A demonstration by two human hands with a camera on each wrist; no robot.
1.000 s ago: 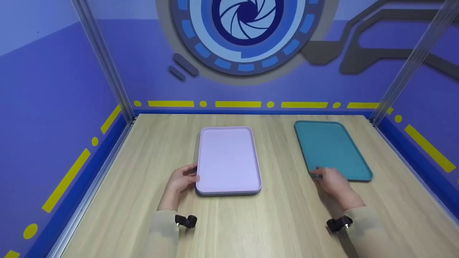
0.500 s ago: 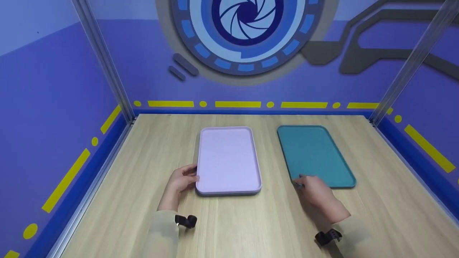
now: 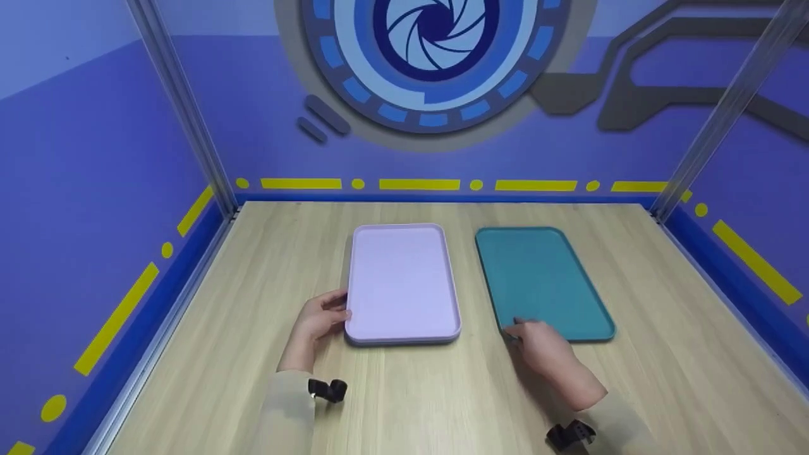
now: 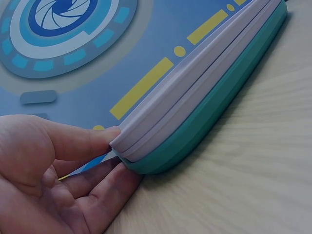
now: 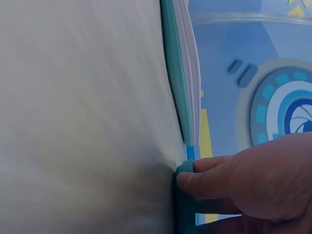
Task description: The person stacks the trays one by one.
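On the table's middle lies a stack of rectangular trays, its top one a lavender tray point(image 3: 402, 278). In the left wrist view, two lavender trays sit over a teal bottom tray point(image 4: 168, 163). My left hand point(image 3: 316, 321) pinches the stack's left edge near the front corner, thumb on the upper rim and fingertips lower at the side. To the right, a separate teal tray point(image 3: 537, 278) lies slightly turned. My right hand point(image 3: 548, 349) pinches its near-left corner; the right wrist view shows the thumb against the teal rim point(image 5: 185, 207).
A wooden table point(image 3: 404, 398) bears both the stack and the separate tray. A narrow gap parts them. Purple-blue walls point(image 3: 253, 114) with yellow dashes stand at the back and both sides. Metal posts point(image 3: 180, 101) rise at the rear corners.
My right hand has slid the separate teal tray left and toward me, narrowing the gap to the stack. My left hand and the stack have stayed put.
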